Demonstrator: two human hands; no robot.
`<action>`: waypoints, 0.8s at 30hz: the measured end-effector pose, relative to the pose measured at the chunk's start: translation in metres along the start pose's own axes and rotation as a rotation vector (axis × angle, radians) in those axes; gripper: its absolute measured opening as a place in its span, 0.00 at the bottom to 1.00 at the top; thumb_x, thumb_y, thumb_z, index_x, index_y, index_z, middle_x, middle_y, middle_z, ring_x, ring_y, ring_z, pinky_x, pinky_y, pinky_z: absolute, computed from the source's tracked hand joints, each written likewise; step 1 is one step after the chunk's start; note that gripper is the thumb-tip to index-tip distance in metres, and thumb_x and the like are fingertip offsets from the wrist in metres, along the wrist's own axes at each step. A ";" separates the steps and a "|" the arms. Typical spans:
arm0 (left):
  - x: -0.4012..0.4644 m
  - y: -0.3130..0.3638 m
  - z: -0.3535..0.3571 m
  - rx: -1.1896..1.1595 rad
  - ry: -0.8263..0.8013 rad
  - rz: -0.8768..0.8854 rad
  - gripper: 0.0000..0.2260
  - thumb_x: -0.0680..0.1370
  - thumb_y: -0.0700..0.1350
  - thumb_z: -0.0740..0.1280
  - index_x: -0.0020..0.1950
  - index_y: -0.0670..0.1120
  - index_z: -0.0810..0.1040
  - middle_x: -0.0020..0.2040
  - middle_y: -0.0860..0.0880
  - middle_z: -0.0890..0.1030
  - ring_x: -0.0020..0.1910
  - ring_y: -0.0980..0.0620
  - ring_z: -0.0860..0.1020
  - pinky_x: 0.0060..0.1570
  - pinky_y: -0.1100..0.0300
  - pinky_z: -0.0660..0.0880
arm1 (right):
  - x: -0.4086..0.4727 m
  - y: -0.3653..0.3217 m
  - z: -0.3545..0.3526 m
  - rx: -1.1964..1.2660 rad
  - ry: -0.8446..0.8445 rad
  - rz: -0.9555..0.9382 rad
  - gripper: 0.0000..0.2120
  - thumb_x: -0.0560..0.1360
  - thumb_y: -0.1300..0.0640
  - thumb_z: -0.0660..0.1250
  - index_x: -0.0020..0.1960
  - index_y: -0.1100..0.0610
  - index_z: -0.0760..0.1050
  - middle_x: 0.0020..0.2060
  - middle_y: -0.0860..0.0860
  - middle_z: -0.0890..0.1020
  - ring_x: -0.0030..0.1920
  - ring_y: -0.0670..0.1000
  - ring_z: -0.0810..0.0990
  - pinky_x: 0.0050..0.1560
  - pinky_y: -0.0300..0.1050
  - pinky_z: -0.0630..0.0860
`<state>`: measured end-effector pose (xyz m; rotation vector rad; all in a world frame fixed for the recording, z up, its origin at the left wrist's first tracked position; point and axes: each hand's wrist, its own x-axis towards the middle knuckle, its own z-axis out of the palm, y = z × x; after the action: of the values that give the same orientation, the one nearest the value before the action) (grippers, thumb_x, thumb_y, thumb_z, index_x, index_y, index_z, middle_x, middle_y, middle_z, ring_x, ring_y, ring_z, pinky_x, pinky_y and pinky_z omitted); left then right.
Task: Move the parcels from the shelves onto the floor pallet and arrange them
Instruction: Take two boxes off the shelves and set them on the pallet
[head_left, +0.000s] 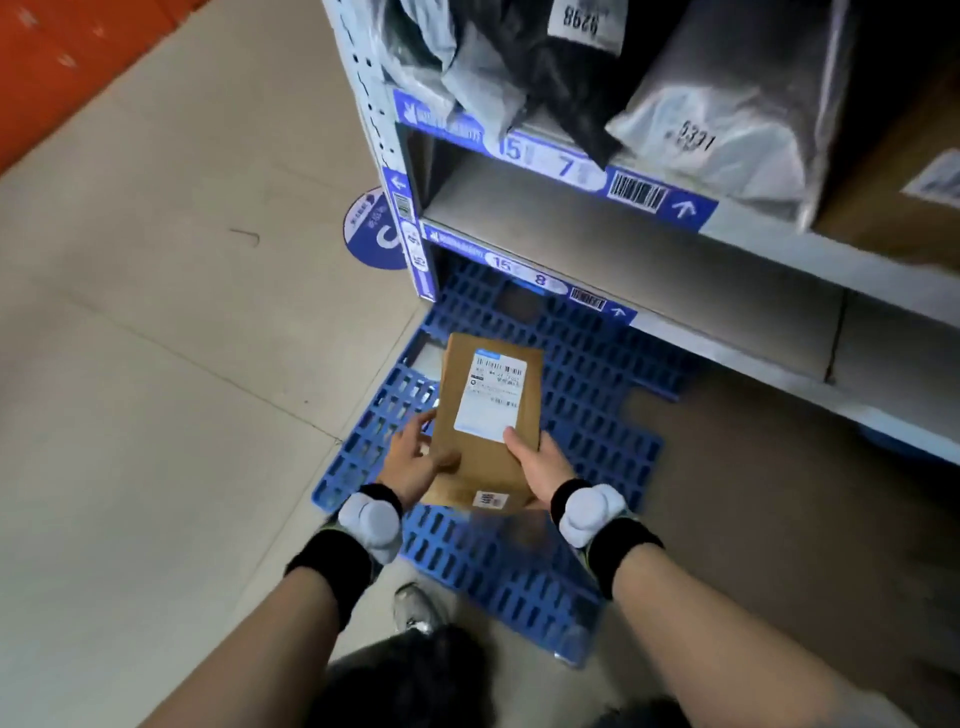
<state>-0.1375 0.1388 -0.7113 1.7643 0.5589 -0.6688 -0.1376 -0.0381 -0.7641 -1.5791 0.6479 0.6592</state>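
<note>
Both hands grip the brown parcel (485, 421) at its near end, left hand (415, 460) on its left edge, right hand (540, 467) on the right; its long axis points away toward the shelves (675, 244), directly above the bare blue pallet (587, 374), apparently for lowering

Matt brown paper parcel (485, 415); blue plastic gridded pallet (587, 374); glossy bags (727, 104).
</note>
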 end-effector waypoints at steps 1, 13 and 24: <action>0.020 -0.005 0.001 0.030 -0.021 -0.019 0.30 0.71 0.45 0.72 0.71 0.54 0.65 0.62 0.45 0.71 0.59 0.44 0.75 0.53 0.50 0.78 | 0.024 0.007 0.004 -0.017 0.007 -0.027 0.22 0.78 0.45 0.66 0.68 0.53 0.71 0.61 0.53 0.80 0.58 0.56 0.80 0.62 0.55 0.76; 0.170 -0.011 0.005 0.145 -0.252 -0.202 0.19 0.80 0.42 0.64 0.70 0.47 0.66 0.67 0.48 0.70 0.62 0.43 0.77 0.53 0.42 0.79 | 0.232 -0.025 -0.010 -0.423 -0.095 -0.502 0.20 0.80 0.51 0.65 0.69 0.58 0.72 0.61 0.54 0.79 0.60 0.54 0.78 0.59 0.46 0.72; 0.231 0.000 -0.028 0.987 0.193 0.181 0.31 0.72 0.53 0.73 0.71 0.46 0.66 0.66 0.42 0.72 0.62 0.41 0.74 0.60 0.51 0.72 | 0.253 0.005 -0.024 -0.546 0.405 -0.249 0.42 0.74 0.35 0.65 0.77 0.57 0.56 0.74 0.60 0.63 0.72 0.64 0.65 0.70 0.58 0.66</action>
<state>0.0355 0.1747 -0.8629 2.7821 0.1719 -0.7014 0.0320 -0.0715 -0.9508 -2.2947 0.5750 0.3401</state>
